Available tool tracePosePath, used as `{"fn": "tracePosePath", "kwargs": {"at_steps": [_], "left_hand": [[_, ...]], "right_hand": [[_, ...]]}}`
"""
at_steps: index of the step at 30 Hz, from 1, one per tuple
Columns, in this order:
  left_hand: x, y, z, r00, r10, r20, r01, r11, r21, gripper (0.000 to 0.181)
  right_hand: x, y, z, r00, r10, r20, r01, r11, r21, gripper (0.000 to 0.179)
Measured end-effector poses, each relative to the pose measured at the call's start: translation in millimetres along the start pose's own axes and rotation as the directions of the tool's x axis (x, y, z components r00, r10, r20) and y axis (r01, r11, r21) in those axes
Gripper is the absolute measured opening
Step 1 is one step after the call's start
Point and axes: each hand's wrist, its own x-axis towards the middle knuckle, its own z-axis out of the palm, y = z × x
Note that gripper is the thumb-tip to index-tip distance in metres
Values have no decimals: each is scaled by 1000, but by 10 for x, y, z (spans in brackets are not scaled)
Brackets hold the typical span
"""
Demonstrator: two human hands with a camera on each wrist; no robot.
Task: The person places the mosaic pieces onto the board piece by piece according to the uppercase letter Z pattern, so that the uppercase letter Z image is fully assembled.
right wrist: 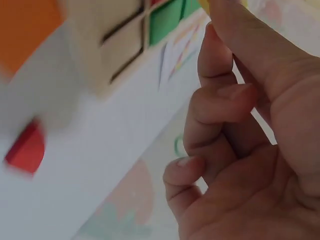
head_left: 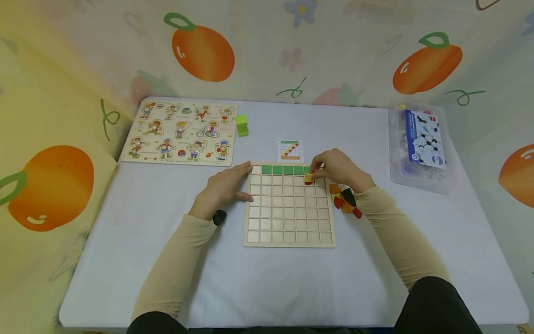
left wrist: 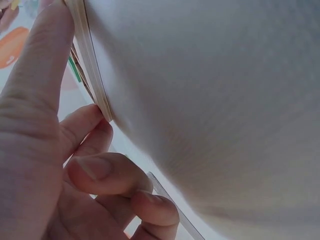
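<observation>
A wooden grid board (head_left: 277, 213) lies in front of me, with several green square tiles (head_left: 277, 170) along its top row. My left hand (head_left: 220, 189) rests at the board's left side, its thumb on the edge and fingertips at the upper left corner. Over the board's upper right part, my right hand (head_left: 341, 168) pinches a small yellow tile (head_left: 308, 177) between thumb and forefinger. Just below that tile, a red piece (head_left: 308, 183) shows in a second-row cell. The fingers partly hide the yellow tile, so its full shape cannot be told.
Loose red, orange, yellow and dark tiles (head_left: 347, 208) lie right of the board, beside my right wrist. Behind the board is a pattern card (head_left: 290, 151). A picture puzzle board (head_left: 167, 125) and green blocks (head_left: 241, 125) stand back left; a clear plastic box (head_left: 398, 174) is back right.
</observation>
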Motion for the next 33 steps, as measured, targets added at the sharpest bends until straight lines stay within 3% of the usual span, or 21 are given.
{"fn": "tracePosePath", "kwargs": {"at_steps": [4, 10, 22, 28, 33], "left_hand": [[-6, 16, 10, 1000, -3, 1, 3, 1000, 1, 103], [-13, 15, 25, 1000, -3, -4, 3, 1000, 5, 103], [-14, -4, 15, 1000, 4, -13, -4, 1000, 12, 102], [-9, -4, 24, 1000, 3, -11, -3, 1000, 12, 102], [-16, -8, 17, 1000, 4, -20, -4, 1000, 16, 102]], "right_hand": [[108, -117, 88, 999, 11, 33, -12, 1000, 22, 10], [171, -183, 156, 990, 104, 96, -105, 994, 0, 12], [231, -246, 251, 995, 76, 59, -72, 995, -68, 14], [182, -154, 226, 995, 46, 94, -51, 997, 54, 17], [73, 40, 138, 997, 80, 23, -81, 995, 62, 18]]}}
